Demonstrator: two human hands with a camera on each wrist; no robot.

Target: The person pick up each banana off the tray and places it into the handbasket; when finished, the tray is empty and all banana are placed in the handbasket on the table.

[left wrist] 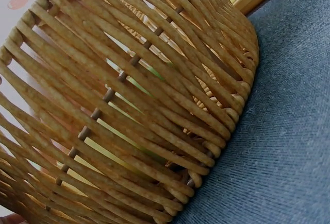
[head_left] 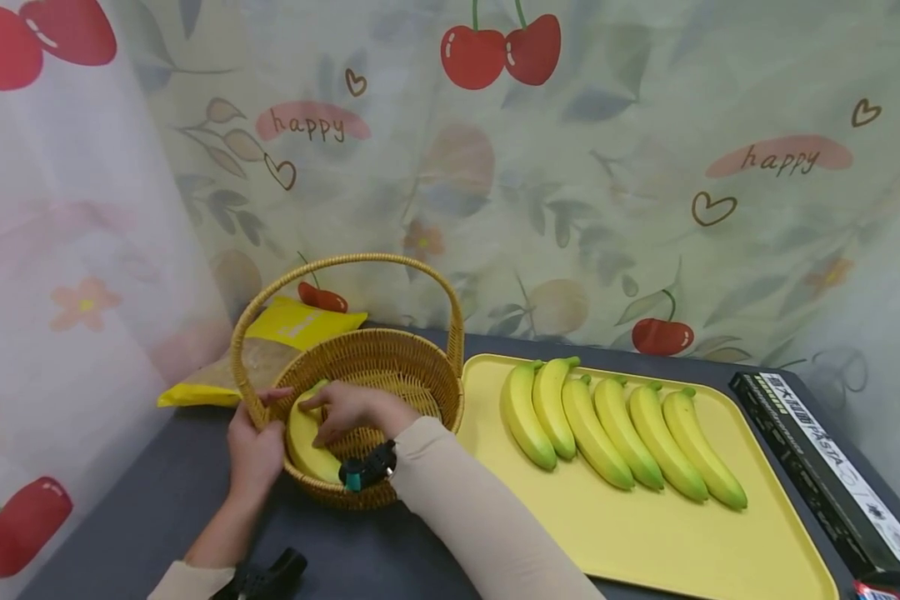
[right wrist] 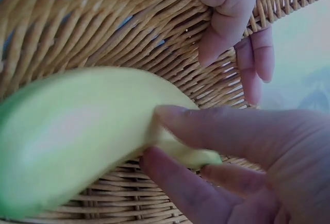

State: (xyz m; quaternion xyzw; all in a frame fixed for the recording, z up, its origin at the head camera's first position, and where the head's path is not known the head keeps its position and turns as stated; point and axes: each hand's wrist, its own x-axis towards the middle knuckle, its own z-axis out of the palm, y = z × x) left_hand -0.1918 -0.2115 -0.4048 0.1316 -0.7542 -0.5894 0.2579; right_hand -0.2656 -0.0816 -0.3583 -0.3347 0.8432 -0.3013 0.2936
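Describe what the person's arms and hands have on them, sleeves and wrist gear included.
Both arms wear beige long sleeves ending at the wrists; both hands are bare. The right hand has a black wrist mount with a teal part strapped behind it. A black mount sits by the left hand at its wrist.

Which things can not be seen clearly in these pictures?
- Head view: the basket wall hides the lower banana.
- Head view: the box print is too small to read; its near end is cut off.
- Left wrist view: weave hides the inside.
- Right wrist view: the banana is blurred; right hand fingers cover its tip.
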